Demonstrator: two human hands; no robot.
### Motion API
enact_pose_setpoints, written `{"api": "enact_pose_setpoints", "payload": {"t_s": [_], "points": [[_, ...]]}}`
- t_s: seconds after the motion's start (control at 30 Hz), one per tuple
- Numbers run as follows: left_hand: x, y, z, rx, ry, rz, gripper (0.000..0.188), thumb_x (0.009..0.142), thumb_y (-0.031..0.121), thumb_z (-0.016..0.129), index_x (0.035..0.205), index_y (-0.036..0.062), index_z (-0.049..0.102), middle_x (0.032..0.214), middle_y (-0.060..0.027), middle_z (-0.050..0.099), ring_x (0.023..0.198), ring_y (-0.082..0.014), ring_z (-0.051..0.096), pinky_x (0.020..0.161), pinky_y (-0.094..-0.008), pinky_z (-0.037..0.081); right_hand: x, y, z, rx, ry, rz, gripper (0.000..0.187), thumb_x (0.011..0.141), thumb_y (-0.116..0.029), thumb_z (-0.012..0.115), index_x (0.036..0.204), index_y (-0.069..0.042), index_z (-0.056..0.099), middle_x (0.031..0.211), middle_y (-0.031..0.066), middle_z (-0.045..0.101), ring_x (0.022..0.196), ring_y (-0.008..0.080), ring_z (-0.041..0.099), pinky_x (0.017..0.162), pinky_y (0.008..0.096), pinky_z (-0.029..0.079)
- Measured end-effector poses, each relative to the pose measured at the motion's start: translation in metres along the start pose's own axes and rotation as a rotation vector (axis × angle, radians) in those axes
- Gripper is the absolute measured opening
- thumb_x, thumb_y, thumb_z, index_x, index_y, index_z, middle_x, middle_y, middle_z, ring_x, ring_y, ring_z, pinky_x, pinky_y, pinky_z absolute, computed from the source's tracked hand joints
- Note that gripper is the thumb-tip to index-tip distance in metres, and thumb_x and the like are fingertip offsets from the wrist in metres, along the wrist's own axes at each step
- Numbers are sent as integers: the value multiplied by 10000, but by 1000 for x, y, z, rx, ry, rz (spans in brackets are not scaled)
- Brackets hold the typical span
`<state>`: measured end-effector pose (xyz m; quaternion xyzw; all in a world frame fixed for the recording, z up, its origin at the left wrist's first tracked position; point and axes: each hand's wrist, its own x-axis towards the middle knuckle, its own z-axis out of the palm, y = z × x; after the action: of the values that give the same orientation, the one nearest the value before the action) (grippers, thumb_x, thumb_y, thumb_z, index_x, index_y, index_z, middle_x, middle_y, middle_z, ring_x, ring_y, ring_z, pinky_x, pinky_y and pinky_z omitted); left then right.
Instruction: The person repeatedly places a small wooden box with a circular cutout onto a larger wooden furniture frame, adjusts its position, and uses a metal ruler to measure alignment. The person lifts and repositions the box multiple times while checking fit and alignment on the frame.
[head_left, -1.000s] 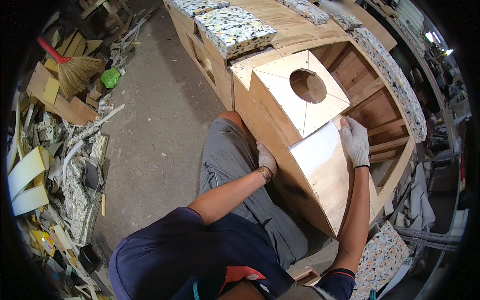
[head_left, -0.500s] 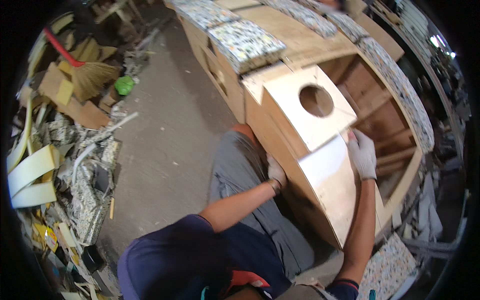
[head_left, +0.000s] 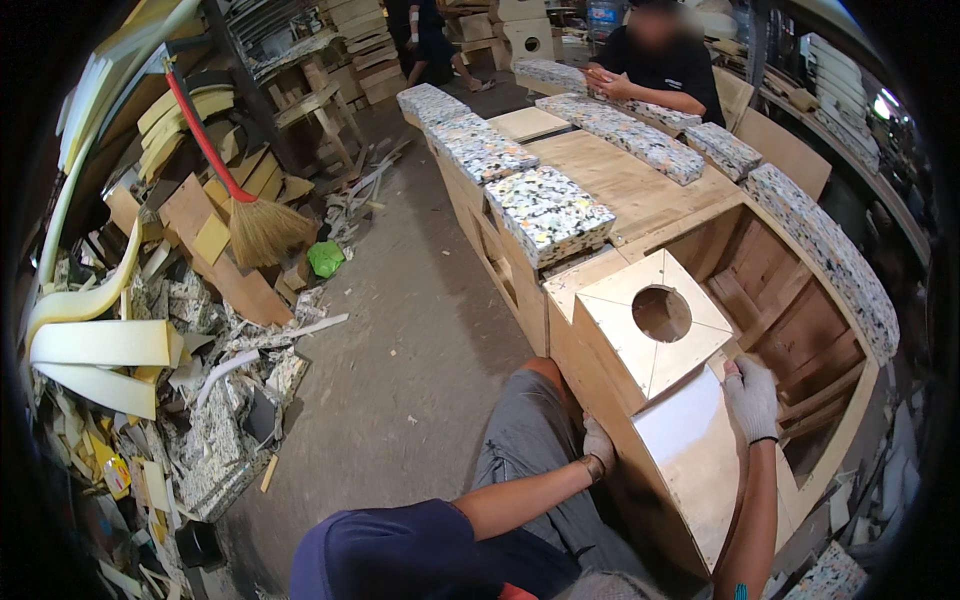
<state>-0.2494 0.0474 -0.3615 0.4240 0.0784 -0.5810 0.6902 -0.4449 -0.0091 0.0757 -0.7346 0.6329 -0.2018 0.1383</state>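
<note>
In front of me is a long wooden frame (head_left: 590,355) of plywood. A box with a round hole (head_left: 612,325) in its pale top stands on its near end. Below the box, a flat panel (head_left: 680,470) carries a white patch along its upper part. My right hand (head_left: 752,402), in a pale knitted glove, is closed over the panel's right edge, beside the hollow compartment. My left hand (head_left: 598,445), also gloved, lies against the frame's left outer side, near my knee. Its fingers are largely hidden.
Speckled foam blocks (head_left: 550,212) line the frame's top edges. A person (head_left: 665,70) sits at the far end; another's legs show behind. To the left lie a red-handled broom (head_left: 265,235), foam scraps (head_left: 100,345) and a green crumpled bag (head_left: 325,259). A concrete floor (head_left: 400,350) runs between.
My view has tilted up, so the frame sits lower and further right, and the person at the far end shows more fully. Both hands keep about the same places on the frame.
</note>
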Motion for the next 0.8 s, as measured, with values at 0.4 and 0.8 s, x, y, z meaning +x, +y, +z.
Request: {"api": "enact_pose_setpoints", "payload": {"t_s": [0.4,0.8], "points": [[8,20,-17,-411,-366,-176,804,1018,743,466,1512,123,606,1446,-80,648,1354,-281,577,1138,-353,459,3,-1,8,-103,16,-35,407,1055,-406,557,956,-48,721,917,265,722,918,495,691,787,593,525],[-1,60,-9,-169,-178,-54,754,1029,694,483,1509,125,601,1490,-54,617,1337,-272,581,1139,-373,457,7,-12,12,-5,69,-94,362,1032,-368,605,964,-26,702,899,275,715,911,495,691,770,573,522]]}}
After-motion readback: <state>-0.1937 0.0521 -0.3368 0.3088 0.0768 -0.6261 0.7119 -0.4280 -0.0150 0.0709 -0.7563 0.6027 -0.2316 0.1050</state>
